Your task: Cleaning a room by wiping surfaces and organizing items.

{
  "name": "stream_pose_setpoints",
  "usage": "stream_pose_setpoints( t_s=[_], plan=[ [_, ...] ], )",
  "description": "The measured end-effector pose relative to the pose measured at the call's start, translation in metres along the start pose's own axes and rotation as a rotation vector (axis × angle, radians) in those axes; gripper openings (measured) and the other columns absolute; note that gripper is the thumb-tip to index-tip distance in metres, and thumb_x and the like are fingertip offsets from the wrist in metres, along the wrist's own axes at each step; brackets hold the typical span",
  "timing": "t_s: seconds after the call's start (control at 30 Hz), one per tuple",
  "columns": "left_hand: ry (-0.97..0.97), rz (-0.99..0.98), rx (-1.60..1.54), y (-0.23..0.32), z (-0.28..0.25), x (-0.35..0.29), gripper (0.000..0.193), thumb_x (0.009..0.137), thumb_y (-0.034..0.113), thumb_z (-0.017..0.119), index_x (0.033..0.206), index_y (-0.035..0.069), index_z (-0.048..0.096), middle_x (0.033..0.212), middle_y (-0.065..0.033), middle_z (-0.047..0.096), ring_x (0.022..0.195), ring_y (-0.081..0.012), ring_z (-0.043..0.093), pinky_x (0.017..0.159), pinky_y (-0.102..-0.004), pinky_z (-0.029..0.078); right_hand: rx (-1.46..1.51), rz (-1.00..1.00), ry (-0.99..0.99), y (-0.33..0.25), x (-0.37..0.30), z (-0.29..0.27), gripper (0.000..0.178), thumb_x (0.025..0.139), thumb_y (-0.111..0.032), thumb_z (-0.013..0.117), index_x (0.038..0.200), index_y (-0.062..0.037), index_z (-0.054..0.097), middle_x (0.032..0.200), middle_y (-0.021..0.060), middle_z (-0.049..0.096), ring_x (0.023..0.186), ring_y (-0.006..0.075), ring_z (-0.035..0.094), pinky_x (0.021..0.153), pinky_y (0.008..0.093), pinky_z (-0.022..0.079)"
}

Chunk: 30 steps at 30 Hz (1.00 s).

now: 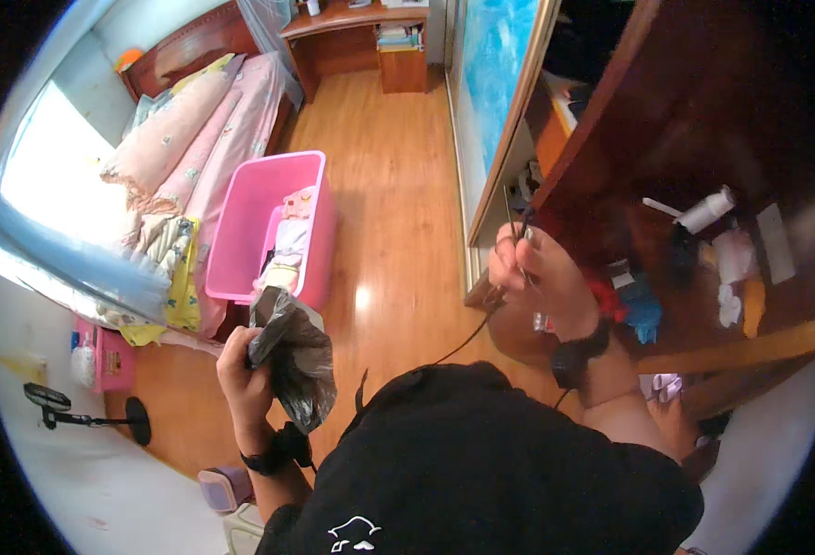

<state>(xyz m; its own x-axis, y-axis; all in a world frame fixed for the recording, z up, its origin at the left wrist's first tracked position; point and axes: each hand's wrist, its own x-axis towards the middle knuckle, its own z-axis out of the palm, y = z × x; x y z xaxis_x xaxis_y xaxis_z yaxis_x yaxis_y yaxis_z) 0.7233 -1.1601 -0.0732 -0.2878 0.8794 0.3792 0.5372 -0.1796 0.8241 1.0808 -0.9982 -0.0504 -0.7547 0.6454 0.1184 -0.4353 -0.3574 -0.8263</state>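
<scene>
My left hand (pixel 244 377) is closed on the gathered edge of a black plastic bag (pixel 302 368), which hangs crumpled to the right of the fingers. My right hand (pixel 539 270) is raised in front of the open cabinet, its fingers pinched round a thin dark cord-like thing (pixel 526 222). Strands of it stick out above and below the fingertips. A dark cable (pixel 468 340) runs from below that hand toward my shirt; whether it joins the held piece I cannot tell. Just beyond the bag stands a pink plastic tub (pixel 229 242) with folded clothes (pixel 290 238) inside.
The open brown cabinet (pixel 703 129) on the right has a shelf with a white bottle (pixel 706 211), cloths and small items. A bed (pixel 206 199) lies at the left. Beyond are a wooden desk (pixel 357 18) and a sliding door (pixel 497 83). A fan (pixel 137 421) is at the lower left.
</scene>
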Motion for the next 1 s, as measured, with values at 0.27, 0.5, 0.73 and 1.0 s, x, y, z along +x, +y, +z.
stream_pose_setpoints(
  t_s=[0.27, 0.5, 0.73, 1.0],
  plan=[
    [0.036, -0.141, -0.090, -0.042, 0.011, 0.077, 0.019, 0.068, -0.005, 0.052, 0.087, -0.003, 0.057, 0.072, -0.0032, 0.046, 0.068, -0.0131, 0.045, 0.063, -0.0234, 0.037, 0.215, -0.045, -0.139, 0.005, 0.131, -0.067, 0.030, 0.093, -0.039, 0.054, 0.086, -0.0094, 0.053, 0.068, 0.0000, 0.048, 0.042, 0.0037, 0.029, 0.037, 0.0187, 0.023],
    [0.185, -0.146, 0.056, -0.044, 0.034, 0.174, 0.018, 0.071, -0.003, 0.053, 0.088, -0.002, 0.057, 0.073, -0.0023, 0.047, 0.069, -0.0128, 0.046, 0.064, -0.0236, 0.037, 0.318, -0.080, -0.237, -0.030, 0.281, -0.151, 0.030, 0.094, -0.036, 0.054, 0.080, -0.0098, 0.050, 0.068, 0.0003, 0.047, 0.046, 0.0022, 0.030, 0.039, 0.0167, 0.024],
    [0.236, -0.144, 0.157, -0.062, 0.056, 0.244, 0.015, 0.071, -0.001, 0.057, 0.086, -0.003, 0.056, 0.078, -0.0047, 0.046, 0.076, -0.0162, 0.046, 0.069, -0.0253, 0.037, 0.270, -0.128, -0.247, -0.070, 0.403, -0.218, 0.024, 0.092, -0.031, 0.059, 0.083, -0.0099, 0.051, 0.068, 0.0005, 0.050, 0.046, 0.0020, 0.033, 0.040, 0.0156, 0.027],
    [0.273, -0.239, -0.077, -0.125, 0.070, 0.344, 0.033, 0.071, -0.005, 0.048, 0.104, -0.004, 0.054, 0.104, -0.0083, 0.042, 0.094, -0.0181, 0.047, 0.085, -0.0257, 0.038, -0.293, -0.057, 0.070, -0.089, 0.481, -0.262, 0.025, 0.088, -0.032, 0.065, 0.084, -0.0093, 0.055, 0.069, 0.0002, 0.056, 0.049, 0.0018, 0.041, 0.042, 0.0171, 0.029]
  ],
)
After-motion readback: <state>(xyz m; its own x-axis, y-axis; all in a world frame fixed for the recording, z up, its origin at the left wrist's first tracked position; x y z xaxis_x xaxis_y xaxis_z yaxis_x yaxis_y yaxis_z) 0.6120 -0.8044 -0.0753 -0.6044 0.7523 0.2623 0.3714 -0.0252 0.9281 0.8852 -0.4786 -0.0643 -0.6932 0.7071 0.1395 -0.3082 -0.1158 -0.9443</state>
